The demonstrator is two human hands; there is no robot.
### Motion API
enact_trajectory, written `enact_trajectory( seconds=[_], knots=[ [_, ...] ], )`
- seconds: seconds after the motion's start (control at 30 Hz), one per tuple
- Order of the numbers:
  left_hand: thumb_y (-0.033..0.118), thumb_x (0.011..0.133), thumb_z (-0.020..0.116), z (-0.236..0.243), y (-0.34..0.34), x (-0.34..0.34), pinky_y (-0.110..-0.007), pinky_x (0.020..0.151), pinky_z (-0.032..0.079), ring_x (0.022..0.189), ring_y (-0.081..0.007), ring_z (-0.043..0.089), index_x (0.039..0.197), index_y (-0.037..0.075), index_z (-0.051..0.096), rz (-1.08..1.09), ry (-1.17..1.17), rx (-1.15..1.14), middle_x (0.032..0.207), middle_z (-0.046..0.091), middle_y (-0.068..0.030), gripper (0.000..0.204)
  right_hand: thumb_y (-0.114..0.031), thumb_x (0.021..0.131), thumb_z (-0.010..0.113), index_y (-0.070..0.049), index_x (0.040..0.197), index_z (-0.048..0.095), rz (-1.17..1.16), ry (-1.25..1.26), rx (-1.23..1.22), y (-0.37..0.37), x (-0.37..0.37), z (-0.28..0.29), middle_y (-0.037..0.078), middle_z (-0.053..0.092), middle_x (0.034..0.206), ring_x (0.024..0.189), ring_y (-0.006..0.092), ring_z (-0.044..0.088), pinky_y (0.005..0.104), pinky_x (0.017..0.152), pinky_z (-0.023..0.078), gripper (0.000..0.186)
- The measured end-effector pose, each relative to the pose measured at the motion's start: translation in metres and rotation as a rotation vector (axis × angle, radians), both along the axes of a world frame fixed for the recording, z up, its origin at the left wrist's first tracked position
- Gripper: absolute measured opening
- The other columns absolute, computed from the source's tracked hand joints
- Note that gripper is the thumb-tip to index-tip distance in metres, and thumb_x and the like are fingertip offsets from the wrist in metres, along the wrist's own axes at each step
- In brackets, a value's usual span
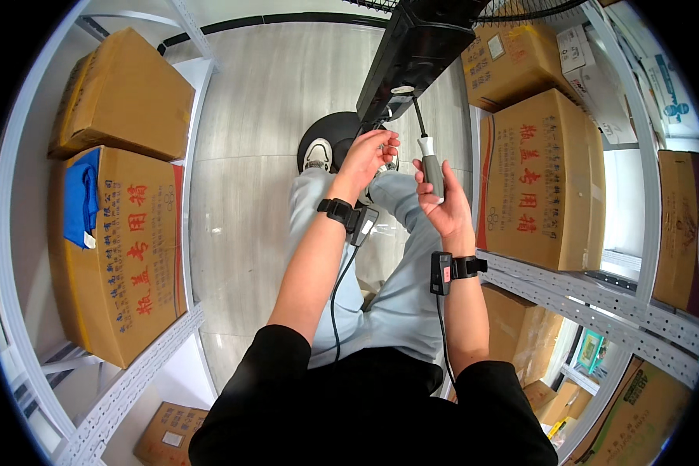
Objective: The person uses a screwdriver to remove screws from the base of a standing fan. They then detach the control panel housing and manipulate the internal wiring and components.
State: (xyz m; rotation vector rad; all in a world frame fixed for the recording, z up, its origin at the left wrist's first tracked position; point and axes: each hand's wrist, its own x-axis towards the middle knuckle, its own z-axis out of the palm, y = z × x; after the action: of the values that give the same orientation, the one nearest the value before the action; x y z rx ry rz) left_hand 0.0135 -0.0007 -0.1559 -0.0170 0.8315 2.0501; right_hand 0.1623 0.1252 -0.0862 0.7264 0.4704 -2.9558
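My right hand (446,198) holds a screwdriver (432,171) by its grey and white handle, fingers wrapped along it. Its dark shaft points up and away, with the tip at the lower end of a black fan housing (419,54). Whether the tip sits in a screw is too small to tell. Just below that housing is my left hand (367,159), its fingers curled together; anything between them is hidden. A round black base (312,133) lies on the floor behind my left hand, by my shoes. Both wrists wear black straps with small cabled devices.
Metal shelves stand close on both sides. On the left are cardboard boxes (124,248), one with a blue cloth (81,198) on it. More cardboard boxes (544,182) fill the right shelf (598,303). The fan's wire guard (532,11) shows at the top edge.
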Motion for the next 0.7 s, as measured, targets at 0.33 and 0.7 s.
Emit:
enact_trajectory(
  seconds=[0.33,0.7],
  knots=[
    [0.024,0.09,0.061,0.011,0.015,0.018,-0.02,0.06,0.038,0.066,-0.0052,0.046,0.098,0.002,0.065,-0.174,0.081,0.109,0.082,0.059,0.0008,0.024,-0.03,0.089,0.063,-0.004,0.11,0.058,-0.211,-0.418,1.407,-0.036,-0.01,0.013,0.002,0.061,0.086,0.068,0.0065,0.054,0.0199,0.055,0.039,0.034],
    [0.017,0.089,0.063,0.015,0.024,0.026,-0.018,0.056,0.033,0.063,-0.0038,0.041,0.091,0.002,0.063,-0.182,0.187,0.057,0.072,0.05,0.0049,0.015,-0.043,0.098,0.042,0.0,0.11,0.056,-0.097,-0.165,0.571,-0.011,0.015,-0.002,0.005,0.061,0.078,0.066,0.0095,0.055,0.0216,0.055,0.042,0.046]
  ],
)
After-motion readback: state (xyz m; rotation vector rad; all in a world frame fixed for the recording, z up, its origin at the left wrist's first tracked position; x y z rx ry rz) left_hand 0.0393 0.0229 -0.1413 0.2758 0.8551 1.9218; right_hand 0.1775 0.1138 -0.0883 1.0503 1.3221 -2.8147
